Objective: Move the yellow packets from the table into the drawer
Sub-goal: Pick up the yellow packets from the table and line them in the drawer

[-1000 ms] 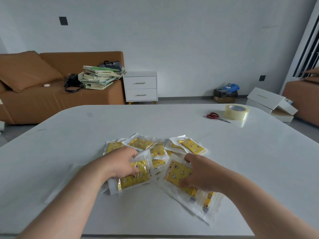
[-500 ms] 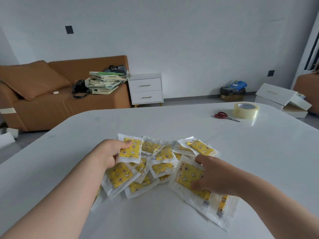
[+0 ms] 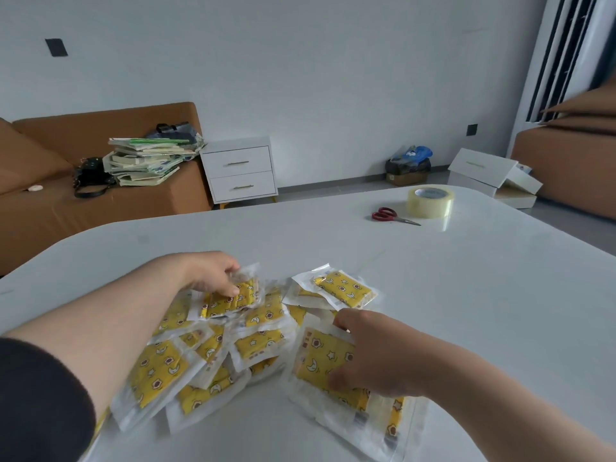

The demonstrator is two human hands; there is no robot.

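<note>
Gathering step, nothing lifted yet. Right hand point(image 3: 370, 355) nearest, fingers curled round a large yellow packet point(image 3: 320, 358) lying on the desk point(image 3: 466, 295). Left of it, a loose pile of yellow packets point(image 3: 256, 341). Left hand point(image 3: 213, 273) beyond, pinching a small packet point(image 3: 233, 296) atop the pile. Next: bunch packets, lift, carry to the nightstand point(image 3: 241, 173) far beyond both hands. Its drawers look shut, so one needs opening.

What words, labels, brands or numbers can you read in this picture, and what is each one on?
No text here is legible.
On the yellow packets: only star and moon pictures; the grey label strips are too blurred to read.
On the tape roll: bluish print inside the core, too blurred to read.
On the stack of books: cover print too small to read.
</note>
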